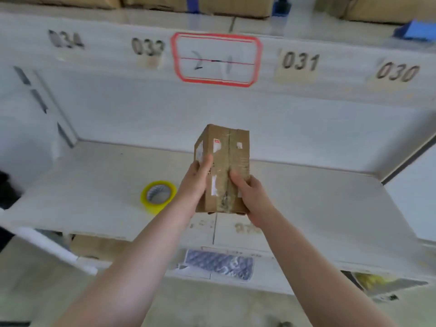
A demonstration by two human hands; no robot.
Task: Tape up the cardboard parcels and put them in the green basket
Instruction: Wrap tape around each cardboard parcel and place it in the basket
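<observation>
Parcel (pixel 223 166) gripped between left hand (pixel 197 182) and right hand (pixel 251 197).

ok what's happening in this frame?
A person holds a cardboard parcel up over a white shelf, gripping it with both hands: the left hand on its left side, the right hand at its lower right. Tape already runs down the parcel's centre seam. A yellow tape roll lies on the shelf to the left. No green basket is in view.
</observation>
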